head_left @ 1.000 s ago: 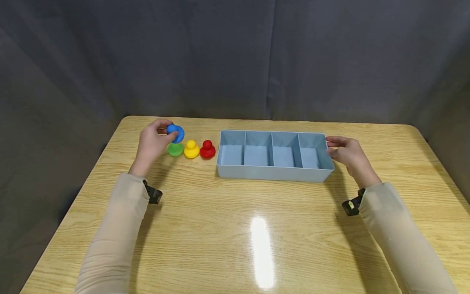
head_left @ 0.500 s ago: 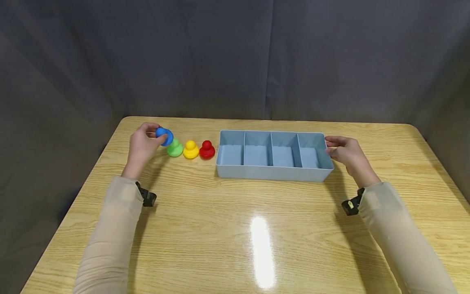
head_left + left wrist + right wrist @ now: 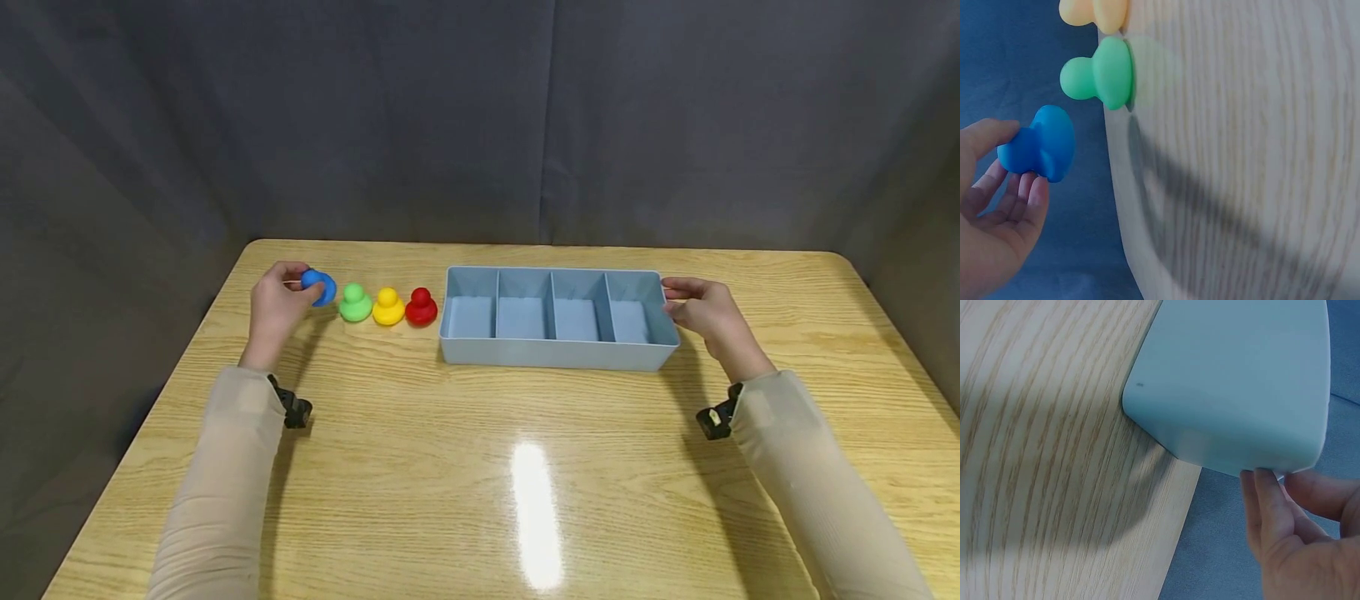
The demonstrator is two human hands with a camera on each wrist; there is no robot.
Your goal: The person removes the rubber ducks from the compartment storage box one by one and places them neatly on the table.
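The left hand [image 3: 279, 298] has carried the blue toy [image 3: 318, 287] leftward since the earlier frames: it was above the green toy [image 3: 356, 303], and it is now to that toy's left, on the side away from the tray [image 3: 557, 357]. The rest has stayed put.

The left hand's thumb and fingers [image 3: 1021, 190] are curled round the blue toy, pinching its knob end. In the left wrist view the toy is tipped on its side and seems clear of the table [image 3: 525, 467], with the green toy just beside it and apart from it.

The green toy, the yellow toy [image 3: 388, 307] and the red toy [image 3: 422, 307] stand upright in a row on the table, left of the tray. The red one is nearest the tray's left end wall, the yellow one is next, and the green one is farthest from it.

The tray is pale blue and has four compartments side by side. The right hand [image 3: 703, 312] is at the tray's right end. Its fingers [image 3: 1266, 506] lie close together against the end wall and the thumb is at the rim, so the wall is lightly pinched between them.
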